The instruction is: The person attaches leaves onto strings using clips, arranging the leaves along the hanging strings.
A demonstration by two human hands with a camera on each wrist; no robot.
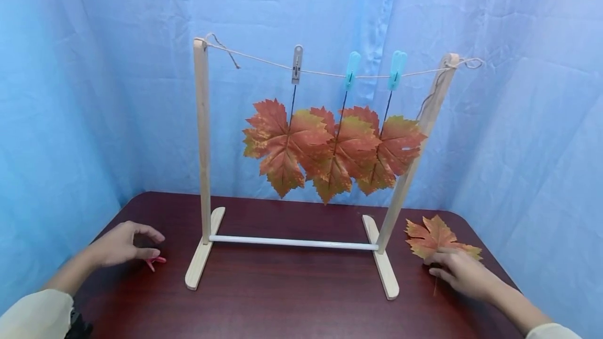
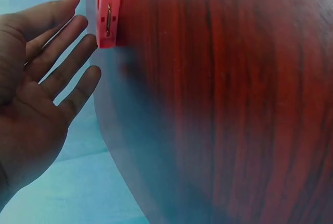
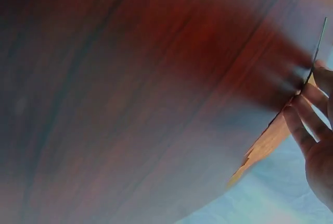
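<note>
My left hand (image 1: 123, 244) hovers over the table's left side with fingers loosely spread. Just off its fingertips is a red clothespin (image 2: 109, 13), which the hand is not gripping. On the right, my right hand (image 1: 464, 272) pinches an orange and yellow artificial maple leaf (image 1: 431, 237) near its base, thumb and fingertips at the dark stem (image 3: 318, 47). Three similar leaves (image 1: 287, 143) hang overlapping from a string (image 1: 322, 73). One gray clothespin (image 1: 297, 64) and two light blue clothespins (image 1: 352, 70) hold their stems.
A wooden frame with a left post (image 1: 202, 140), a leaning right post (image 1: 416, 156) and a white crossbar (image 1: 292, 243) stands between the hands on the dark red table (image 1: 282, 297). Blue curtains (image 1: 141, 93) surround the table. A dark object (image 1: 77, 326) sits by the left sleeve.
</note>
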